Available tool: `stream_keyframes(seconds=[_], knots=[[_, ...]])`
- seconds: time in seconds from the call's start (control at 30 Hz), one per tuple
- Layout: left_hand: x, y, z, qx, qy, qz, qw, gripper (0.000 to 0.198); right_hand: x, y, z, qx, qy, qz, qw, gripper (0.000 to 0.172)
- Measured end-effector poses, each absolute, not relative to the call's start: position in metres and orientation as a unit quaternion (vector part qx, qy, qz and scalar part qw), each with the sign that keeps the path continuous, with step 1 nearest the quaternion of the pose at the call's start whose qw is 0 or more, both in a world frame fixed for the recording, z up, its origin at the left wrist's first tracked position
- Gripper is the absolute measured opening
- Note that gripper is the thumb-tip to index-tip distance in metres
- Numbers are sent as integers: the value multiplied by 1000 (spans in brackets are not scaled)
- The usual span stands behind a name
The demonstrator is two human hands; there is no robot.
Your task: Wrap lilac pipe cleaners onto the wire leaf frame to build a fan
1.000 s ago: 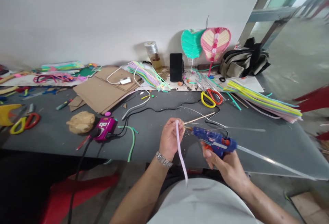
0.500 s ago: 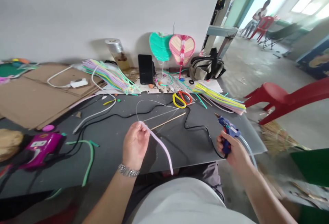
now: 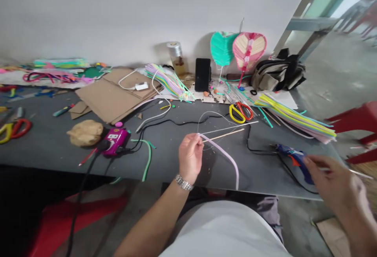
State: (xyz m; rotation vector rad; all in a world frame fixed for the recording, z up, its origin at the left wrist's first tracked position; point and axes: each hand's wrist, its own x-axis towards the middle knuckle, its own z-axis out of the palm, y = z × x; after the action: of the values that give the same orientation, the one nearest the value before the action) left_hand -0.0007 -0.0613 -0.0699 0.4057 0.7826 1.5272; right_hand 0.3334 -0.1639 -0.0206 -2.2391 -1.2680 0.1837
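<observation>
My left hand (image 3: pixel 191 156), with a metal-banded watch on the wrist, is closed in a pinch on one end of a lilac pipe cleaner (image 3: pixel 226 155). Its free end curves down to the right, near the table's front edge. At the right, my right hand (image 3: pixel 338 180) has its fingertips closed on the rear end of a blue glue gun (image 3: pixel 291 153), which is low over the tabletop or resting on it, nozzle pointing left. Part of that grip is hidden. Behind my left hand lie a thin wooden stick (image 3: pixel 225 135) and a loop of fine wire (image 3: pixel 200 117).
Yellow and red scissors (image 3: pixel 237 113) lie beyond the sticks. Bundled pipe cleaners (image 3: pixel 297 117) are at the right, with another bundle (image 3: pixel 165 80) near the cardboard (image 3: pixel 110 96). A phone (image 3: pixel 202 75) stands upright. A black cord (image 3: pixel 176 123) crosses the table; a purple socket box (image 3: pixel 116 141) sits left.
The view has turned left, bringing more tabletop in. My right hand has lowered the glue gun and shifted from its handle to its rear. My left hand keeps the pipe cleaner.
</observation>
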Motion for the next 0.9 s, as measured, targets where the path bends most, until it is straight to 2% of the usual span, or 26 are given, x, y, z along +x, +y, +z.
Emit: stream_keyframes(seconds=[0.07, 0.17, 0.33, 0.43, 0.63, 0.9], knots=[[7, -65, -68, 184, 346, 669, 632, 22, 282, -154, -5, -751, -558, 110, 334, 28], [17, -72, -64, 198, 341, 670, 629, 21, 201, -130, 12, -619, -674, 180, 361, 31], [20, -82, -62, 202, 353, 654, 638, 22, 143, -93, 14, -579, -728, 229, 287, 21], [16, -85, -65, 161, 372, 634, 658, 25, 140, -81, 9, -594, -747, 187, 232, 16], [17, -88, -69, 94, 405, 596, 687, 26, 139, -69, -2, -605, -785, 57, 122, 22], [19, -92, -69, 104, 413, 597, 680, 23, 145, -69, -11, -580, -807, 10, 109, 23]])
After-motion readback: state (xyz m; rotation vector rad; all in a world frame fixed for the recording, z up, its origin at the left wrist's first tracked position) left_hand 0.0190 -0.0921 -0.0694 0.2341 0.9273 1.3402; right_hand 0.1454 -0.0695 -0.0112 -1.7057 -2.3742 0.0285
